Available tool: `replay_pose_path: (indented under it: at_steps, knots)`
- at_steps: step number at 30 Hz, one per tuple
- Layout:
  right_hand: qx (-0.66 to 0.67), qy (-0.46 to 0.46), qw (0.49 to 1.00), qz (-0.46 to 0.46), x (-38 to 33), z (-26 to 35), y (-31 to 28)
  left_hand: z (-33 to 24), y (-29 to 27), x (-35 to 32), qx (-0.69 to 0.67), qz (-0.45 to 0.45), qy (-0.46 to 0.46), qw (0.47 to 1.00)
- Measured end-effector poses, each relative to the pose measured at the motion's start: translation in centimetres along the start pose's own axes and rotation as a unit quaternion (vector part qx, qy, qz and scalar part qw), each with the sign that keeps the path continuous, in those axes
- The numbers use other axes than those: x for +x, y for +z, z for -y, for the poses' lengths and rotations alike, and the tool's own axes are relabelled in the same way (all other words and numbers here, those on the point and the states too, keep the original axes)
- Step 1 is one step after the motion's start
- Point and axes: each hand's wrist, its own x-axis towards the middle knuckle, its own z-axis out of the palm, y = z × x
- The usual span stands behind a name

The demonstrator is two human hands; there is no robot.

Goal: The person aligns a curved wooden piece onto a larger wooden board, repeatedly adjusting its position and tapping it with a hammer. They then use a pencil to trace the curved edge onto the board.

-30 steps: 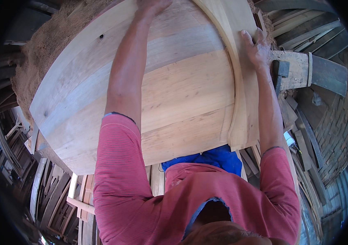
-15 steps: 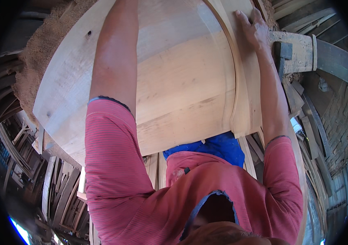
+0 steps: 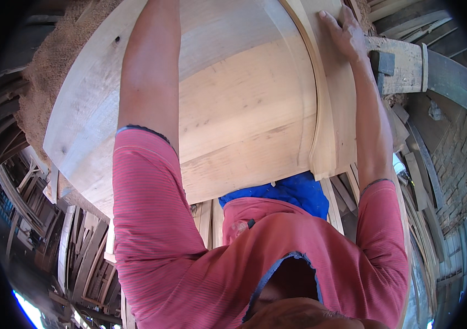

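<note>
A wide pale wooden panel (image 3: 244, 104) fills the space before me, its surface marked with grain, dark streaks and a small knot hole at the left. A curved wooden strip (image 3: 321, 104) borders its right side. Just beyond that lies a flat board (image 3: 340, 98), and my right hand (image 3: 348, 35) rests on it near the far end, fingers stretched and thumb spread apart. Across the left part of the panel reaches my left forearm (image 3: 151, 71). My left hand lies past the top edge of the picture, so its fingers are hidden.
Sawdust (image 3: 41, 93) is heaped along the panel's left side. Stacked wood offcuts (image 3: 88, 263) lie at the lower left, and more lean at the right. A wooden block piece (image 3: 403, 66) juts out beside my right forearm. A brick surface (image 3: 458, 148) stands at far right.
The panel and its curved strip sit slightly farther right and up in the picture. My right hand has shifted a little rightward with the board, and my left forearm slightly left.
</note>
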Motion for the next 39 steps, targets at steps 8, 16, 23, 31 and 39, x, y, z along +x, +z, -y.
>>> replay_pose_path:
  at_steps: [8,16,23,31,39]
  knots:
    - [0.03,-0.018,0.999,0.009,0.2,-0.3,-0.6,2.2,2.7,2.8,-0.006,0.027,-0.027,0.999]
    - [0.03,-0.011,0.999,0.018,0.2,-0.2,-0.9,-0.6,0.3,1.1,-0.049,0.044,0.069,0.995]
    - [0.082,-0.003,0.992,0.092,0.5,1.7,-2.5,1.2,0.7,2.3,-0.088,0.073,0.079,0.99]
    - [0.059,-0.028,0.997,0.032,0.7,0.1,-1.0,1.8,1.1,2.9,-0.132,0.1,0.035,0.986]
    - [0.056,-0.022,0.996,0.067,0.5,1.1,-1.9,1.1,0.3,3.7,-0.146,0.23,-0.108,0.956]
